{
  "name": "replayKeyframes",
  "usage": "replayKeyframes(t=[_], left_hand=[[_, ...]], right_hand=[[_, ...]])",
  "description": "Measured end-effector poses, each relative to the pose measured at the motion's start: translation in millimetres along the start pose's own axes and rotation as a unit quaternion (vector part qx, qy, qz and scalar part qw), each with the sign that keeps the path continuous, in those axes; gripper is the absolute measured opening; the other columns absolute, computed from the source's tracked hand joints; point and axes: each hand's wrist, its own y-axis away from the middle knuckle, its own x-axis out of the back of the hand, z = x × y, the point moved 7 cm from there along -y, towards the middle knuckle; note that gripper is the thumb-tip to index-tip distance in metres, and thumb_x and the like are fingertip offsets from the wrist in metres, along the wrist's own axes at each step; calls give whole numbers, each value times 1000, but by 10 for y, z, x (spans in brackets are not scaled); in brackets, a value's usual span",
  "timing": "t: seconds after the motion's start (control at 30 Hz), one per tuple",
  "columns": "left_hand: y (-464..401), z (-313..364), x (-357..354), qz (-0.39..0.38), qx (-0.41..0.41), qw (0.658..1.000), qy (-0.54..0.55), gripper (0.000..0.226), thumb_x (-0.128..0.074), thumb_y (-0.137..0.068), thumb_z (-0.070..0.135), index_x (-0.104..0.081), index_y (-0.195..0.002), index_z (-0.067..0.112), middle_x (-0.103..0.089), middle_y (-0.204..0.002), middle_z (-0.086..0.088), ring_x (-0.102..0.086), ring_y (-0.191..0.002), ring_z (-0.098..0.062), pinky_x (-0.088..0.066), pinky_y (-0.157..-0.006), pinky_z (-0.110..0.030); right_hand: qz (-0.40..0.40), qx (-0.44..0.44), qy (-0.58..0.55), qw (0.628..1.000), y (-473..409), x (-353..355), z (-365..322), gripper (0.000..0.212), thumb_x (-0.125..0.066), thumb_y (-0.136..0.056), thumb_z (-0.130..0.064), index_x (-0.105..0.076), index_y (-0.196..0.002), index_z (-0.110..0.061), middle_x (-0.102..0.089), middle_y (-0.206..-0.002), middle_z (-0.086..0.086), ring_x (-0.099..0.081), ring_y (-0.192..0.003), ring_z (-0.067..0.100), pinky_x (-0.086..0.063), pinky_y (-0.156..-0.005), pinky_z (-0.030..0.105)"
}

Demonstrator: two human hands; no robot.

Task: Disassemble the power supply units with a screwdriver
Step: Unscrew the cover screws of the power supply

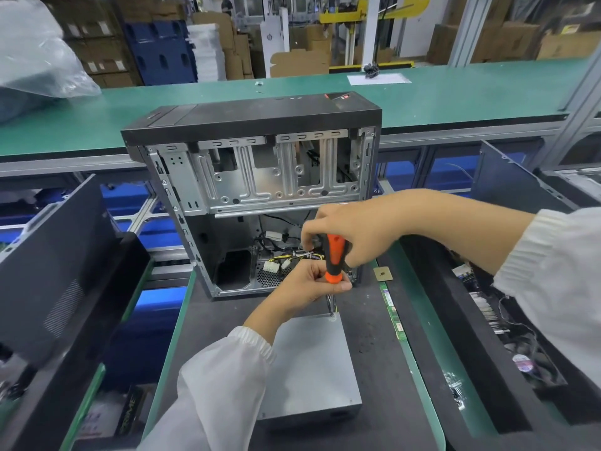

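At a workbench, both hands, left (pixel 307 281) and right (pixel 354 227), gripped a screwdriver (pixel 335 258) over a power supply (pixel 312 362) corner screw; loosening it seemingly required steady downward turns.

The power supply unit (pixel 312 369) lies at the desk's (pixel 374 336) near edge, before the open computer case (pixel 253 190); a memory stick (pixel 394 315) lies along its right edge.

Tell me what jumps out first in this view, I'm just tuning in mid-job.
Dead centre, both hands meet on an orange-and-black screwdriver: the right hand grips its handle from above, the left hand pinches its lower end. It stands over the far corner of a grey power supply unit lying on the dark mat. Behind them stands an open computer case with loose cables inside.
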Motion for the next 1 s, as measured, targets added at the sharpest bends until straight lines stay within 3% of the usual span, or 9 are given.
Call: replayKeyframes(t=[0.07,0.17,0.27,0.33,0.4,0.5,0.67,0.8,1.0], left_hand=[[2,26,-9,0,-13,1000,-1,11,-69,-87,0,-65,-79,7,-49,-50,15,-38,-46,2,-33,-48,-8],[-6,37,9,15,-12,1000,4,9,-73,-85,3,-67,-86,10,-36,-62,-9,-25,-52,-9,-30,-48,-14],[-18,-67,23,-16,13,1000,-5,6,-74,-85,8,-70,-88,12,-24,-54,3,-19,-49,-8,-27,-46,-11],[-4,-214,81,-27,42,998,-46,18,-76,-84,10,-68,-100,7,-19,-53,12,-18,-47,-7,-22,-46,-14],[32,-385,160,-26,68,990,-118,30,-79,-81,12,-67,-108,7,-22,-53,12,-20,-48,-7,-18,-49,-20],[75,-533,190,-34,69,975,-210,27,-80,-80,18,-70,-104,8,-25,-53,8,-21,-49,-8,-15,-52,-25],[49,-542,115,-21,59,966,-250,20,-80,-80,21,-74,-95,10,-32,-39,14,-26,-42,-4,-19,-48,-17],[34,-555,93,3,45,974,-223,12,-75,-86,21,-76,-89,10,-48,-54,14,-35,-53,-4,-30,-59,-20],[68,-519,97,30,29,978,-205,21,-64,-95,23,-77,-89,7,-60,-58,20,-47,-54,7,-34,-58,-9]], right_hand=[[20,-15,-38,999,-11,12,6,53,-66,-84,-40,-36,-127,-31,-49,-99,1,-66,-79,23,-57,-70,40],[76,-70,13,995,-93,-35,53,45,-55,-89,-54,-44,-103,-13,-59,-69,3,-66,-50,19,-56,-53,31],[98,-65,76,990,-168,-94,94,33,-52,-94,-44,-52,-87,-12,-66,-86,10,-67,-78,26,-55,-70,37],[103,-69,62,990,-159,-96,155,34,-54,-94,-42,-57,-86,-9,-66,-90,10,-65,-85,29,-52,-72,39],[115,-71,47,990,-132,-73,206,38,-54,-94,-43,-62,-87,-6,-67,-89,11,-64,-82,28,-48,-63,34],[135,-75,48,987,-73,-15,259,43,-51,-95,-45,-66,-90,-5,-69,-86,11,-59,-70,24,-33,-47,25],[156,-75,20,985,-41,38,336,40,-53,-94,-42,-67,-88,-5,-68,-84,11,-64,-82,28,-34,-50,25],[160,-92,1,983,8,57,386,38,-52,-95,-41,-67,-88,-7,-67,-83,10,-59,-74,24,-33,-49,23],[152,-118,-33,981,74,56,460,37,-51,-96,-42,-64,-90,-8,-66,-71,9,-63,-59,22,-39,-49,23]])
